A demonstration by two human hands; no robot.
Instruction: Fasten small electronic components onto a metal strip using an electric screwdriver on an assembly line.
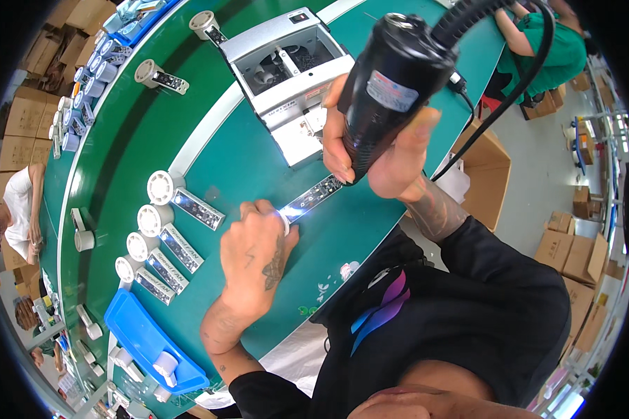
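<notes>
One black power tool [391, 91] held at the end of a circuit-board strip [316, 200] above a green bench [241, 164].
I see the right hand [402, 159] wrapped round the tool's barrel, whose lower end sits right by the strip's upper end; whether they touch, I can't make out. The left hand [253, 246], knuckles up, grips the strip's other end beside a bright glint [291, 211]. Just ahead stands a grey-white machine [293, 105]; to the left, four small white fans [150, 220] line up near a blue tray [134, 322] with another white fan [165, 364] in it.
</notes>
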